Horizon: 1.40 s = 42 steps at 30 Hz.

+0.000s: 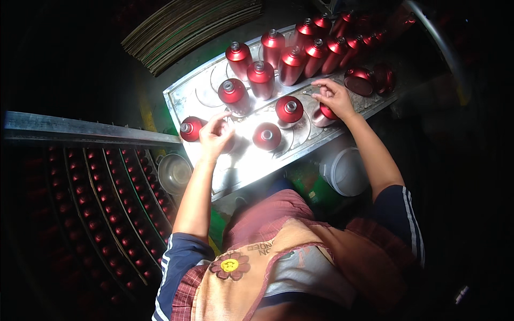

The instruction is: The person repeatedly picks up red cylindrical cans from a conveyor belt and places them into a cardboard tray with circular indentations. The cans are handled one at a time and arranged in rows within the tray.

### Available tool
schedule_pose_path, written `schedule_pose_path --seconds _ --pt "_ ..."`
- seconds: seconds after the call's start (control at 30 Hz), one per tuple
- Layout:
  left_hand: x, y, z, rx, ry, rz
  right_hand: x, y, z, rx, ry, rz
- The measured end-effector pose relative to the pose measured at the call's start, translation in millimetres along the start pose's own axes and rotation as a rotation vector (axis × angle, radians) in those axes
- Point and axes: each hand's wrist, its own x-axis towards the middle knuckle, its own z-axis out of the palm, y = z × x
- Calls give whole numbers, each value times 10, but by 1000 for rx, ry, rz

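Note:
My left hand (215, 135) is at the left part of the metal table (243, 174), its fingers curled in. What they hold, if anything, I cannot make out. Beside it on the left is a red metal bottle (191, 129), and another red bottle (234, 96) stands just beyond it. My right hand (334, 99) hovers with thumb and forefinger stretched out and apart. Below its palm a red bottle (324, 114) is partly hidden. Between my hands stand two more red bottles, the farther one (289, 110) and the nearer one (266, 137), both with bare necks.
Several red bottles (292, 65) stand in rows along the table's far side; some (360, 81) lie down at the right. A white bucket (345, 171) is below the near edge. A metal bowl (175, 174), a rail (91, 128) and racks of red bottles (112, 219) occupy the left.

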Motion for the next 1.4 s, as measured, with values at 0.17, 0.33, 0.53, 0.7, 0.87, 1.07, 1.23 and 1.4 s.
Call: schedule_pose_path --seconds 0.17,0.33,0.53,0.7,0.87,1.07,1.23,1.4 --pt "16 437 593 453 -524 62 -24 -275 79 -123 -455 27" --pt "81 654 1062 498 -447 -56 -49 -133 82 -154 -273 -54" --pt "-586 707 748 249 -285 20 -644 -381 -84 -207 -134 -160" --pt "-1735 984 -203 -29 -55 145 -1306 -945 -16 -201 -253 -151" --pt "-3382 1211 -1387 -14 162 27 -1851 -1678 1070 -60 -447 -155" --pt "-5023 1932 -2718 65 608 -72 -2081 -3056 2913 291 -711 -148" --pt "-6058 2488 -3476 106 982 43 -1951 -4204 4031 393 -852 -310" --pt "-6591 2630 -3988 125 1727 -14 -1581 -4718 4949 284 -938 -474"
